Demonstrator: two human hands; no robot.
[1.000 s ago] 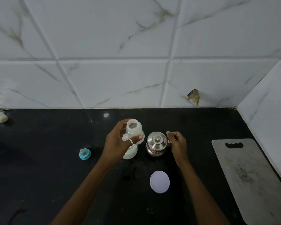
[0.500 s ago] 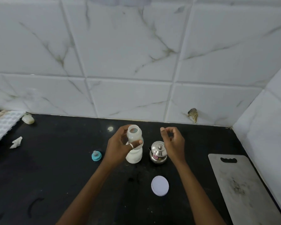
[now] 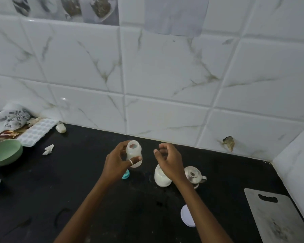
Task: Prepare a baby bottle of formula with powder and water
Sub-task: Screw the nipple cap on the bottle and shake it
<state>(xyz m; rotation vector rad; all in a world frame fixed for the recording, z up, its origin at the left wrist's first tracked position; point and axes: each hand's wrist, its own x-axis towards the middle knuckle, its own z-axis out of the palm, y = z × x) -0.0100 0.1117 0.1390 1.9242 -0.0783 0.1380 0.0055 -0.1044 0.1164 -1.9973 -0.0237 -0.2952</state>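
My left hand [image 3: 118,162] grips a translucent baby bottle [image 3: 134,153] with no cap, held up above the black counter [image 3: 77,181]. My right hand [image 3: 168,160] hovers just right of the bottle, fingers loosely curled, holding nothing I can make out. Behind my right wrist stands a white jar of powder [image 3: 161,178]. A small steel kettle [image 3: 194,176] with its lid on sits to the jar's right. The teal bottle cap [image 3: 125,175] lies under my left hand. A round white lid [image 3: 186,215] lies near my right forearm.
A grey cutting board [image 3: 277,216] lies at the right by the side wall. At the left are a green bowl [image 3: 3,151], a white ice tray [image 3: 35,132], a crumpled cloth [image 3: 11,114] and small white scraps [image 3: 48,149]. Tiled wall behind.
My left hand raised the bottle and moved it left of the jar. My right hand left the kettle and rose beside the bottle. The view tilted up and shifted left.
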